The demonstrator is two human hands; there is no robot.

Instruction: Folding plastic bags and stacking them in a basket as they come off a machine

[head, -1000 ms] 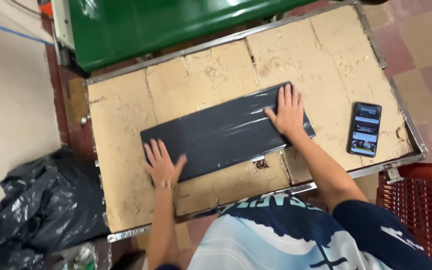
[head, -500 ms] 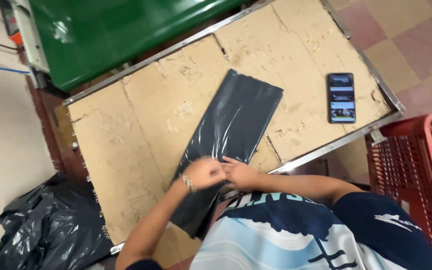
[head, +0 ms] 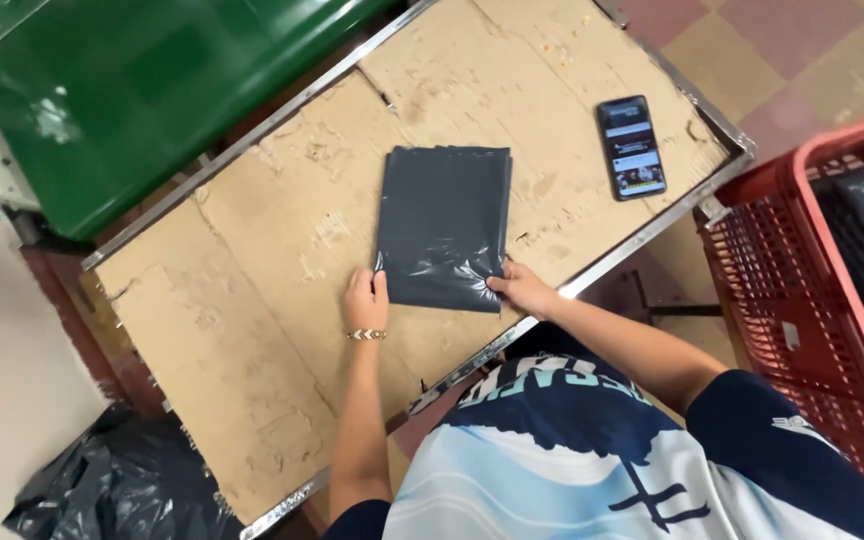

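While folded, dark bag (head: 444, 225), fingers (head: 377, 287) gripping corners

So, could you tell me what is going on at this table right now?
A person is handling a dark grey plastic bag that lies folded into a compact rectangle on the cardboard-covered table. The left hand holds its near left corner, and the right hand pinches its near right corner. A phone lies further along the table, apart from the bag. A red basket stands to the right, with more dark plastic inside.
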